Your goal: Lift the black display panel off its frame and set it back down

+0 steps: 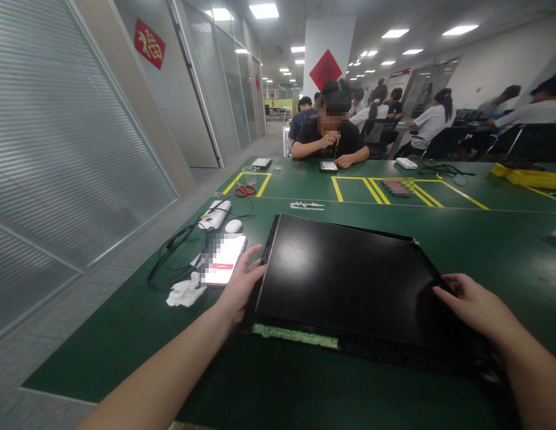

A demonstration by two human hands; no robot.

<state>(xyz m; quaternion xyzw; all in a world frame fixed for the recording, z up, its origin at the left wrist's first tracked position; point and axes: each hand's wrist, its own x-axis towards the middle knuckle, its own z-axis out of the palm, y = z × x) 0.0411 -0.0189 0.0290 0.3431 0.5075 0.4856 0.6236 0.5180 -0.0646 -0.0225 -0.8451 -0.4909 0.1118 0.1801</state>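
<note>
A black LCD panel (340, 278), with a dark frame around it, lies between my two hands over the green table. A narrow green circuit board (295, 336) runs along its near edge at the left. My left hand (242, 280) grips the panel's left edge, with some fingers hidden beneath. On the opposite side, my right hand (477, 304) has its thumb and fingers around the right edge. Just left of my left hand is a phone (228, 263) with a lit screen, and beside that a crumpled white tissue (186, 291).
A white power strip (215, 214), a black cable (168, 245) and a white rounded case (233, 226) lie at the left. Red-handled scissors (245, 190) are farther back. Across the green table (125, 340), a person (331, 134) works on a hard drive (328, 166).
</note>
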